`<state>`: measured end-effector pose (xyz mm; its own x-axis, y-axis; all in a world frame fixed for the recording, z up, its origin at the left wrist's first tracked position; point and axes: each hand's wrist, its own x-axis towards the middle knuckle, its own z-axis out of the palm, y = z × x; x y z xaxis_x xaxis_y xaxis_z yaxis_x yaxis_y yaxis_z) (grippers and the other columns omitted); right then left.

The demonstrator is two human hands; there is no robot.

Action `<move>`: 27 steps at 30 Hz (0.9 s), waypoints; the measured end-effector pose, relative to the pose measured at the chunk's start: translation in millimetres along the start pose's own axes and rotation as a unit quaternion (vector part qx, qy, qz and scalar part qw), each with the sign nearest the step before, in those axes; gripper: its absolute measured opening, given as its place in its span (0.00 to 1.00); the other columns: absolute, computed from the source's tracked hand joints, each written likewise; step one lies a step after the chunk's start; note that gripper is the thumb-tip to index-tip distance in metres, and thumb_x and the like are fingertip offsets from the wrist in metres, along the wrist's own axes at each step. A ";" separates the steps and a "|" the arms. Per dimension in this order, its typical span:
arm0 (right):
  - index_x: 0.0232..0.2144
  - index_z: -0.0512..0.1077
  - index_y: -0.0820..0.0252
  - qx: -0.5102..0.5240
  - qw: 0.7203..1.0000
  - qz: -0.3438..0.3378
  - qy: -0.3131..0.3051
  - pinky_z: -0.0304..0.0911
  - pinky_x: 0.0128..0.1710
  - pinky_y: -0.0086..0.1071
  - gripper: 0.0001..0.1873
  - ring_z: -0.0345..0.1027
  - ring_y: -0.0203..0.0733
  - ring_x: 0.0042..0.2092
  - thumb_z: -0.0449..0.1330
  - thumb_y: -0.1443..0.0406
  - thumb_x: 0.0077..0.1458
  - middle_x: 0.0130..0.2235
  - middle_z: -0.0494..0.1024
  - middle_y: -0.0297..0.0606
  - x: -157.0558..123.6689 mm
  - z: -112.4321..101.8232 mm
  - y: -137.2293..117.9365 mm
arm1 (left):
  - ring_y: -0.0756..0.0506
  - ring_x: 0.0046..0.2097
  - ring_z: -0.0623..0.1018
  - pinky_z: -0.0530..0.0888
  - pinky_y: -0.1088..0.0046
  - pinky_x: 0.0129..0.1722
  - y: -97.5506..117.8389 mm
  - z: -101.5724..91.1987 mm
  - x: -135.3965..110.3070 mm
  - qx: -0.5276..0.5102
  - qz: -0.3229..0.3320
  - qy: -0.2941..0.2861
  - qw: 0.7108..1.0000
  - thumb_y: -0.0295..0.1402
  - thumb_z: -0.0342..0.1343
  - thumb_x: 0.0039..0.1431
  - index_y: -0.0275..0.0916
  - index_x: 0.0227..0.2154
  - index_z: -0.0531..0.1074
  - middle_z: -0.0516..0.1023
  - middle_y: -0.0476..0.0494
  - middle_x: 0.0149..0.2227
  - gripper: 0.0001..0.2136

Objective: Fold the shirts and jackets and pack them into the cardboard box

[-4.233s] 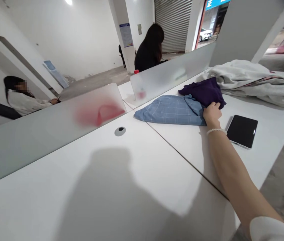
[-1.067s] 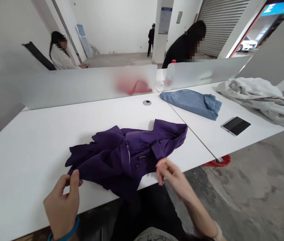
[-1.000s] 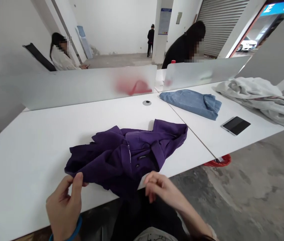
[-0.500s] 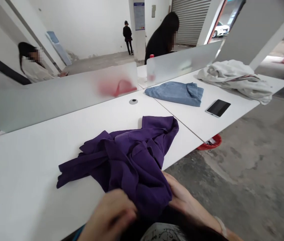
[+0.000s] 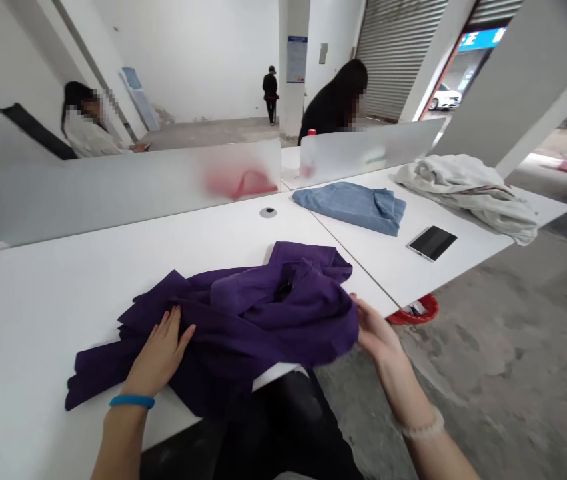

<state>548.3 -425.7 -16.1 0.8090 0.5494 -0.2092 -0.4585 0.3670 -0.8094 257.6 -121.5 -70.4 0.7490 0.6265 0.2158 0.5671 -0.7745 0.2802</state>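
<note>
A crumpled purple garment (image 5: 263, 313) lies across the near part of the white table, with a fold hanging over the front edge. My left hand (image 5: 163, 350), a blue band on its wrist, rests flat on the garment's left part with fingers stretched out. At the other end, my right hand (image 5: 373, 327) grips the garment's right edge, which bulges out past the table's side. Some of its fingers are hidden behind the cloth. What kind of garment it is cannot be made out from the bunched folds.
Folded blue denim (image 5: 353, 207), a black-screened tablet (image 5: 432, 243) and a heap of off-white clothing (image 5: 468, 190) lie on the adjoining table (image 5: 363, 257). A frosted divider (image 5: 153, 187) runs behind. A red bin (image 5: 416, 313) stands under the table edge. Several people are beyond the divider.
My left hand has moved from the near edge up and left onto the garment. My right hand has shifted right and up, spreading the cloth wider. The view has tilted up slightly.
</note>
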 end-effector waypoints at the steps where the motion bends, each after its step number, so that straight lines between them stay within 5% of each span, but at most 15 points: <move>1: 0.23 0.67 0.57 0.036 0.999 0.016 0.014 0.70 0.28 0.28 0.10 0.70 0.35 0.24 0.65 0.72 0.41 0.22 0.75 0.30 16.7 7.2 -9.7 | 0.31 0.60 0.64 0.65 0.48 0.54 -6.6 -3.9 -8.9 0.021 -0.010 0.005 1.000 0.47 0.37 0.60 0.34 0.46 0.72 0.70 0.28 0.54 0.26; 3: 0.23 0.63 0.56 0.117 0.992 0.022 0.032 0.68 0.28 0.23 0.13 0.68 0.30 0.23 0.62 0.75 0.40 0.21 0.72 0.26 46.3 27.3 -27.9 | 0.29 0.59 0.65 0.65 0.46 0.52 -16.3 -14.0 -27.2 0.066 -0.031 0.010 0.997 0.44 0.33 0.60 0.34 0.43 0.74 0.72 0.27 0.51 0.27; 7: 0.25 0.59 0.55 0.115 0.981 -0.155 -0.008 0.66 0.31 0.22 0.14 0.66 0.29 0.26 0.61 0.73 0.41 0.22 0.67 0.23 90.4 66.1 -42.7 | 0.29 0.55 0.69 0.69 0.50 0.47 -7.5 -40.8 -59.4 0.155 -0.063 0.030 0.985 0.38 0.26 0.61 0.32 0.42 0.74 0.74 0.25 0.47 0.29; 10: 0.26 0.60 0.55 -0.045 0.953 -0.299 0.014 0.65 0.37 0.28 0.09 0.64 0.32 0.29 0.59 0.69 0.46 0.25 0.64 0.25 117.0 73.7 -34.9 | 0.32 0.45 0.74 0.72 0.58 0.39 22.9 -57.8 -76.5 0.235 -0.113 0.042 0.965 0.40 0.30 0.63 0.33 0.38 0.73 0.76 0.29 0.38 0.25; 13: 0.30 0.65 0.57 -0.312 0.875 -0.367 0.032 0.62 0.48 0.40 0.04 0.66 0.40 0.39 0.55 0.70 0.49 0.34 0.69 0.35 124.9 67.5 -24.2 | 0.37 0.36 0.75 0.72 0.63 0.34 60.3 -58.1 -89.1 0.227 -0.101 0.037 0.968 0.41 0.34 0.64 0.37 0.30 0.71 0.75 0.36 0.30 0.22; 16: 0.38 0.68 0.59 -0.492 0.787 -0.369 -0.048 0.54 0.57 0.47 0.09 0.63 0.47 0.51 0.52 0.70 0.53 0.47 0.68 0.46 91.7 65.6 -15.8 | 0.43 0.32 0.77 0.72 0.70 0.31 103.7 -37.5 -93.2 0.102 -0.080 0.048 0.990 0.40 0.37 0.65 0.40 0.29 0.70 0.76 0.42 0.29 0.19; 19: 0.45 0.68 0.57 -0.556 0.726 -0.309 -0.261 0.55 0.58 0.43 0.13 0.60 0.44 0.57 0.48 0.68 0.60 0.55 0.65 0.45 27.0 71.2 -9.4 | 0.45 0.35 0.79 0.73 0.72 0.35 154.5 -13.0 -83.8 -0.085 -0.078 0.027 0.993 0.38 0.40 0.66 0.40 0.34 0.71 0.78 0.44 0.32 0.15; 22: 0.55 0.62 0.50 -0.589 0.649 -0.192 -0.441 0.61 0.54 0.36 0.23 0.60 0.41 0.58 0.44 0.71 0.61 0.63 0.54 0.40 -28.5 72.0 -4.9 | 0.46 0.41 0.79 0.74 0.72 0.41 194.1 -9.4 -66.9 -0.229 -0.038 -0.048 0.972 0.37 0.44 0.65 0.39 0.40 0.72 0.80 0.43 0.39 0.12; 25: 0.63 0.50 0.48 -0.623 0.620 -0.152 -0.452 0.63 0.52 0.36 0.33 0.63 0.41 0.55 0.44 0.75 0.57 0.63 0.54 0.40 -51.8 64.6 3.2 | 0.46 0.40 0.79 0.74 0.72 0.40 201.8 -30.0 -48.0 -0.271 0.034 -0.135 0.952 0.37 0.47 0.64 0.41 0.37 0.74 0.80 0.46 0.38 0.11; 27: 0.64 0.47 0.48 -0.652 0.612 -0.148 -0.422 0.65 0.49 0.36 0.36 0.66 0.41 0.50 0.46 0.75 0.56 0.57 0.62 0.41 -54.3 59.2 13.4 | 0.48 0.38 0.79 0.74 0.74 0.39 190.5 -44.0 -32.7 -0.265 0.044 -0.123 0.955 0.37 0.44 0.65 0.42 0.35 0.74 0.80 0.49 0.36 0.13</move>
<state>476.4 -406.2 16.8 0.0554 0.9979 -0.0348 0.7917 -0.0651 -0.6074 326.1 -285.7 17.1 0.8809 0.4706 0.0513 0.2942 -0.6293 0.7193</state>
